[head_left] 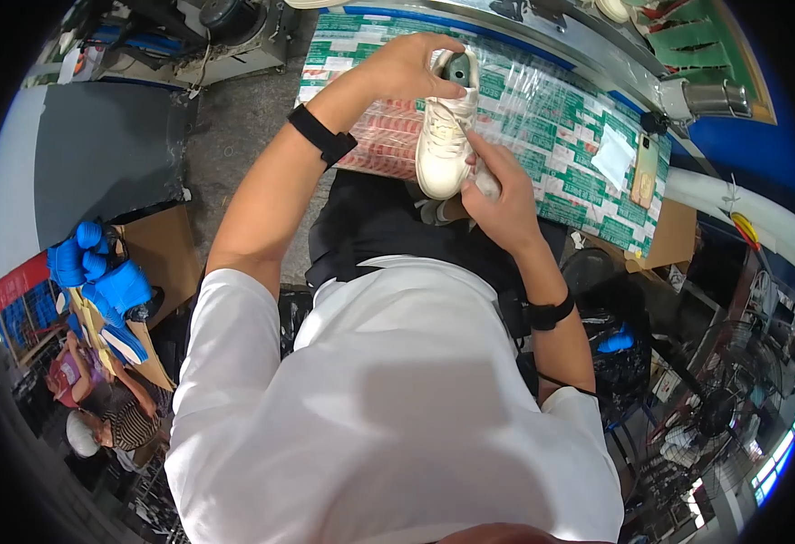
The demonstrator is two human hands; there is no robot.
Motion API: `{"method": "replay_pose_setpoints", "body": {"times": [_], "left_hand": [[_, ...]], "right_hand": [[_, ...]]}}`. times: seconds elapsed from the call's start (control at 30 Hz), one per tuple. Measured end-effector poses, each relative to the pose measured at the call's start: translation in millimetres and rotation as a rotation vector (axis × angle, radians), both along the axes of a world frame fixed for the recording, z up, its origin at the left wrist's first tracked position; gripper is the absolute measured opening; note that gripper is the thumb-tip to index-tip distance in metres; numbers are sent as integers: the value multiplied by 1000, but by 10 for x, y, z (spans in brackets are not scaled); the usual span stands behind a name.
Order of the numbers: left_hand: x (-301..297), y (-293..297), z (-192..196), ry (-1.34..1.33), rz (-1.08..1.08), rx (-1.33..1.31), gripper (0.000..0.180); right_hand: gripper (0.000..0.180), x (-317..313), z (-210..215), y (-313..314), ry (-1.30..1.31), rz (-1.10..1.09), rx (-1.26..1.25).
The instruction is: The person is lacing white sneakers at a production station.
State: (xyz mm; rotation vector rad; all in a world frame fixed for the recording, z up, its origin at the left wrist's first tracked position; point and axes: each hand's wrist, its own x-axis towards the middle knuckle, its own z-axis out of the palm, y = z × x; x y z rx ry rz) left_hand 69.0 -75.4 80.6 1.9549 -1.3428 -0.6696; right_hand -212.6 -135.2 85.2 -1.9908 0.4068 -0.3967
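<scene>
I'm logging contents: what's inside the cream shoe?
A dark green block shows inside the opening of the cream shoe; anything further toward the toe is covered.

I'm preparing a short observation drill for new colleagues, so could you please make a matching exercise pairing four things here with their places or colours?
Things
1. lace-up sneaker
2. shoe last
3. left hand
4. smartphone

Places or colours
A. lying on the patterned tabletop, toward its right end
B. around the sneaker's heel collar
C. cream, toe toward the picture's lower edge
D. dark green, inside the sneaker's opening

Pairs: 1-C, 2-D, 3-B, 4-A
</scene>
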Motion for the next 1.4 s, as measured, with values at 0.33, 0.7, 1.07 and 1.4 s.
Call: {"method": "replay_pose_setpoints", "body": {"times": [0.33, 0.7, 1.07, 1.4], "left_hand": [[36, -124, 116, 102, -17, 186, 85], [190, -102, -133, -31, -83, -9, 86], [-120, -67, -16, -76, 35, -35, 84], [0, -36, -133, 127, 67, 42, 81]], "right_hand": [[68, 482, -38, 305, 45, 229, -389], [71, 72, 152, 418, -22, 362, -293], [75, 94, -145, -116, -83, -42, -379], [77, -615, 109, -164, 241, -53, -266]]}}
